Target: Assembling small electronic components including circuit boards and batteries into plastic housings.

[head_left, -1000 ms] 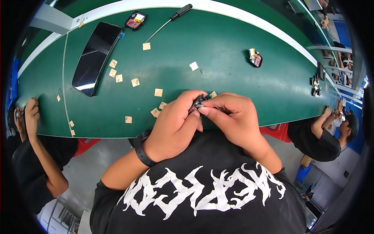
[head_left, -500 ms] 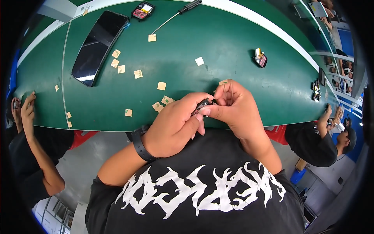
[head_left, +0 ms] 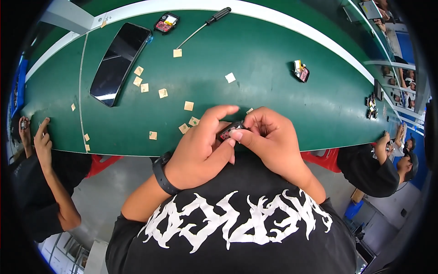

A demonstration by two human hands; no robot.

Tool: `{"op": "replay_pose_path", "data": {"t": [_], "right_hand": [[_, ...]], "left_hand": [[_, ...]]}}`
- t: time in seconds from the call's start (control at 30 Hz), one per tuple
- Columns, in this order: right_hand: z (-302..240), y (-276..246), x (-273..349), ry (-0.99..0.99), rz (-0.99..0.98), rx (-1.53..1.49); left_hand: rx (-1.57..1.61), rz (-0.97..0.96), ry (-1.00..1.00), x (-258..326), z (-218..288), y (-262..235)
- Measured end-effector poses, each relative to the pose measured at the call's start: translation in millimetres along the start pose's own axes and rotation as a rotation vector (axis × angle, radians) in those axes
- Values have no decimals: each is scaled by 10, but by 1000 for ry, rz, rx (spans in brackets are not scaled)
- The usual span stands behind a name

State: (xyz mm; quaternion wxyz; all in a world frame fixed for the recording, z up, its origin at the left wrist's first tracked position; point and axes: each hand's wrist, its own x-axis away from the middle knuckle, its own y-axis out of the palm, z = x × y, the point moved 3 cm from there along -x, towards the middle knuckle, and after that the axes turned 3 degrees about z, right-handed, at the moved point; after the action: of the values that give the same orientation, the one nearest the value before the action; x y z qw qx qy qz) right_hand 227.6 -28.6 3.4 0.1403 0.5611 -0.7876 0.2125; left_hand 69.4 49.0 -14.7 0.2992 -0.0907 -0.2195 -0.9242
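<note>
Both my hands meet near the table's front edge around a small black electronic casing (head_left: 226, 132) with a red circuit board showing inside. My left hand (head_left: 195, 150) supports it from the left with the thumb at its lower side, the index finger raised off it. My right hand (head_left: 272, 136) pinches its right end, thumb tip resting over the board. Fingers hide much of the casing. Just beyond the hands lie small square tan stickers (head_left: 188, 106) and a white square (head_left: 230, 77).
A black smartphone (head_left: 119, 64), an open casing (head_left: 166, 22) and a screwdriver (head_left: 205, 27) lie at the far left and middle of the green table (head_left: 255, 50). Another open casing (head_left: 300, 71) sits far right. Co-workers' hands (head_left: 43, 144) show at both sides.
My left index finger has lifted off the casing, and more of the red board shows. My right fingers have curled closer to the casing. The whole view has shifted slightly.
</note>
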Motion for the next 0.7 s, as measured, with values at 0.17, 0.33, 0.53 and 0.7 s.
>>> {"op": "replay_pose_path", "data": {"t": [0.17,0.33,0.53,0.7], "right_hand": [[-43,-24,130,-108,-6,-110],[-156,12,166,-255,-146,20],[-121,-14,205,-290,-215,2],[-154,21,219,-266,-216,-198]], "left_hand": [[-378,-21,142,99,117,-47],[-387,-28,177,166,189,-77],[-594,-48,398,222,321,-77],[3,-100,92,308,322,-106]]}}
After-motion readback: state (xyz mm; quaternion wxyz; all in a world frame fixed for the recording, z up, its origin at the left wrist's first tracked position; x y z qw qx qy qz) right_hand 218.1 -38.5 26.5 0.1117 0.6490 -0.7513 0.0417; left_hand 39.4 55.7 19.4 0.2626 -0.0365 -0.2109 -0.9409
